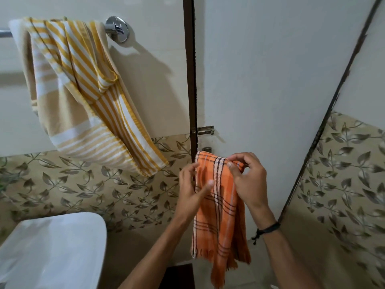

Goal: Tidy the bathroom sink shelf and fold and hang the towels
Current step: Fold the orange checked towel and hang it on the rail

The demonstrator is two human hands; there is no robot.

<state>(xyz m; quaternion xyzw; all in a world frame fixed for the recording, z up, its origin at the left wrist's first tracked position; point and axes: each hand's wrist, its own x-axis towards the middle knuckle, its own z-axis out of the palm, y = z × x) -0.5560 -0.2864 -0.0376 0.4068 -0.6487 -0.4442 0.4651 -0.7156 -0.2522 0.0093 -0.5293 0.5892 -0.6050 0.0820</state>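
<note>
An orange checked towel (218,217) with a fringed lower edge hangs folded over something on the white door, low and right of centre. My right hand (248,180) pinches the towel's top fold at its right side. My left hand (192,188) lies against the towel's left edge with its fingers straight. A yellow and white striped towel (83,97) is draped loosely and unevenly over the chrome wall rail (115,28) at upper left.
A white sink (52,251) sits at lower left below the leaf-patterned tiles (87,188). The dark door frame (190,80) runs down the middle, with a bolt latch (206,130) on the white door (270,80).
</note>
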